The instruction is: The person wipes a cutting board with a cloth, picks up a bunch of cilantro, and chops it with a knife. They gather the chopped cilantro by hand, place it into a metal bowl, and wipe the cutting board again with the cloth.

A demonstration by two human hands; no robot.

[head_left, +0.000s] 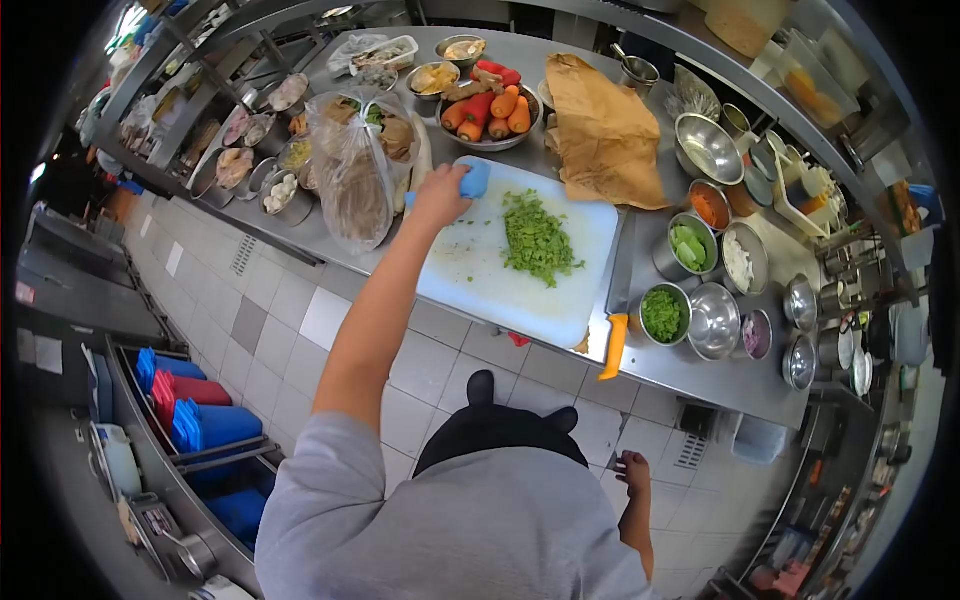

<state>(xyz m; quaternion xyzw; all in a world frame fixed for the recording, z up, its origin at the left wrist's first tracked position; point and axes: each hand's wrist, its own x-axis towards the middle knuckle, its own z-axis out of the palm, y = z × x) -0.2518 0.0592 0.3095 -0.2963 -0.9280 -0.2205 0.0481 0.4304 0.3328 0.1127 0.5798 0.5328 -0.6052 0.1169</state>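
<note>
My left hand point(446, 194) is closed on a blue cloth point(476, 180) at the upper left corner of the white cutting board point(450, 275). Chopped green leaves point(538, 240) lie in a heap on the board's right half, with small scraps scattered to the left. My right hand point(633, 472) hangs low beside my body, away from the counter, its fingers loosely bent and nothing visible in them. A knife with a yellow handle point(615, 347) lies along the board's right side, its handle sticking out past the counter's front edge.
Behind the board stand a bowl of carrots and red peppers point(490, 115) and brown paper point(605, 130). A filled plastic bag point(355, 170) sits left. Metal containers with chopped greens point(662, 314) and sliced green vegetable point(690, 246) stand right. A shelf point(700, 50) overhangs the back.
</note>
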